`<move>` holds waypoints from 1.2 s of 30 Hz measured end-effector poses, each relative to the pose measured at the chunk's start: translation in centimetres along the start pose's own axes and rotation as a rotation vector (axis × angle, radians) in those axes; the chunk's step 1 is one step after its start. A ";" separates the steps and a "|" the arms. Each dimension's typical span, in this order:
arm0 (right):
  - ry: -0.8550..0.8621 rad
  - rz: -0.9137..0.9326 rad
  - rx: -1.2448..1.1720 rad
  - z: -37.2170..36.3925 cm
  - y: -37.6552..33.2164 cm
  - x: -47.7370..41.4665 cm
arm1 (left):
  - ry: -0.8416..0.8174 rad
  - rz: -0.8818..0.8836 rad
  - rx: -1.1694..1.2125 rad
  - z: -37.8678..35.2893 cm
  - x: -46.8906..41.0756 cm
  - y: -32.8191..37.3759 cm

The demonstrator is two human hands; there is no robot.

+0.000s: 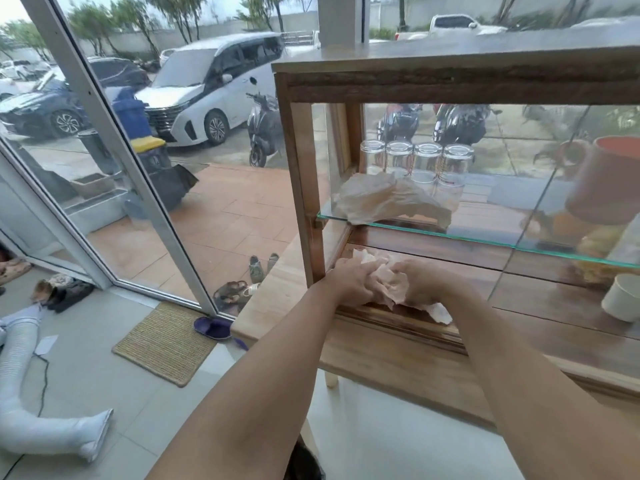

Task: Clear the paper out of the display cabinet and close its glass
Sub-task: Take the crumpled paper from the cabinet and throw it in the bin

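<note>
Paper wad point(384, 284): lower centre, left hand point(349, 282) and right hand point(417, 284) fingers clamped on it.
Advice: compress fully, then lift clear of the cabinet point(304, 188) frame.

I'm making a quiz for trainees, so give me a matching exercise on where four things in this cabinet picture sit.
Things:
1. glasses
2. loose paper
3. crumpled paper
4. white cup

Places:
A. between both hands
B. cabinet floor, right side
C. lying on the glass shelf, left end
D. upside down in a row at the back of the shelf

Pairs: 1-D, 2-C, 3-A, 4-B
</note>
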State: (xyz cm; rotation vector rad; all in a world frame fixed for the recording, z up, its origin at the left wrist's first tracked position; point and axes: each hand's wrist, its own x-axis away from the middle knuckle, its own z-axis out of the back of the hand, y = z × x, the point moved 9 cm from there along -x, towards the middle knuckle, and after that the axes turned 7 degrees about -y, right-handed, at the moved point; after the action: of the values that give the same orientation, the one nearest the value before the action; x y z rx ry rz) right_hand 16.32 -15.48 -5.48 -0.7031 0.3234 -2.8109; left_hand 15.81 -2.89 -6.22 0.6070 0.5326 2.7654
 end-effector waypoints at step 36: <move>-0.656 0.466 -0.842 -26.1 -31.3 0.5 | 0.429 0.297 1.405 -14.8 27.6 -30.5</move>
State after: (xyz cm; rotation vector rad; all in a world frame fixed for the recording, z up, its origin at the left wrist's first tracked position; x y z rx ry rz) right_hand -1.81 18.19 -19.40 -1.4139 1.3406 -1.7946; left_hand -9.83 29.13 -21.37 0.2713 2.6784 2.3125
